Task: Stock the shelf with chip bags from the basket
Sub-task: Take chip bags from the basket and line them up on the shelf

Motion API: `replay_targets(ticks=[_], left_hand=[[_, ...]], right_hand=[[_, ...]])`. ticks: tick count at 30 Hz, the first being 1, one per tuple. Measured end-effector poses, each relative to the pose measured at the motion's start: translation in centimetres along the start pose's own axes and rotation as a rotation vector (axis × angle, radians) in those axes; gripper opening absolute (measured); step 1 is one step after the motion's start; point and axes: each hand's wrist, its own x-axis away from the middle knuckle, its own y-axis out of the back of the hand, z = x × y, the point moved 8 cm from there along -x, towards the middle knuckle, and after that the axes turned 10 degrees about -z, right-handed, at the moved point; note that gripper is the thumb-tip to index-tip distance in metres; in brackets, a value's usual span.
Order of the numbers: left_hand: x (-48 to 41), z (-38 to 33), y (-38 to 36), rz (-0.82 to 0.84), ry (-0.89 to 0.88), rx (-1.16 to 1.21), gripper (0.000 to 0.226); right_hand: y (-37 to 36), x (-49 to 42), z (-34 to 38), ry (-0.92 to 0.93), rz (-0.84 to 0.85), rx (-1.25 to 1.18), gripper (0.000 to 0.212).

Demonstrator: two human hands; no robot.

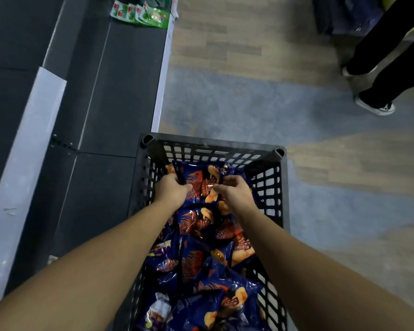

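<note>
A black plastic basket (pixel 213 145) with lattice walls stands on the floor, filled with several dark blue chip bags. Both my hands reach into its far end. My left hand (pixel 171 189) grips the left edge of the top blue chip bag (pixel 202 181), fingers curled round it. My right hand (pixel 234 189) pinches the right side of the same bag. More blue chip bags (pixel 201 263) lie piled below, nearer to me. The dark grey shelf (pixel 120 91) runs along the left, mostly bare.
Green packets (pixel 139 13) lie at the shelf's far end. The shelf has a white front edge (pixel 161 77). A person's legs in black trousers and sneakers (pixel 378 72) stand at the upper right on the wood-and-blue floor (pixel 249 91).
</note>
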Motion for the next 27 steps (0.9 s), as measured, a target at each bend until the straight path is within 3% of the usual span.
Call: replay_targets(ticks=[6, 13, 18, 22, 27], left_hand=[[3.4, -3.6, 2.8, 0.035, -0.111, 0.104, 0.021], [9.0, -8.9, 10.0, 0.093, -0.275, 0.201, 0.021], [13.8, -11.9, 18.1, 0.009, -0.337, 0.268, 0.027], [18.6, -13.3, 25.3, -0.116, -0.292, 0.416, 0.032], [24.6, -13.1, 34.4, -0.286, -0.177, 0.810, 0.053]], right_hand=[[2.1, 3.0, 5.5, 0.193, -0.060, 0.024, 0.045], [0.5, 8.8, 12.0, 0.252, 0.236, 0.131, 0.051], [0.3, 14.6, 16.6, 0.322, 0.308, 0.231, 0.044], [0.3, 20.4, 21.9, 0.448, 0.329, 0.160, 0.032], [0.4, 29.8, 28.4, 0.678, 0.337, 0.010, 0.021]])
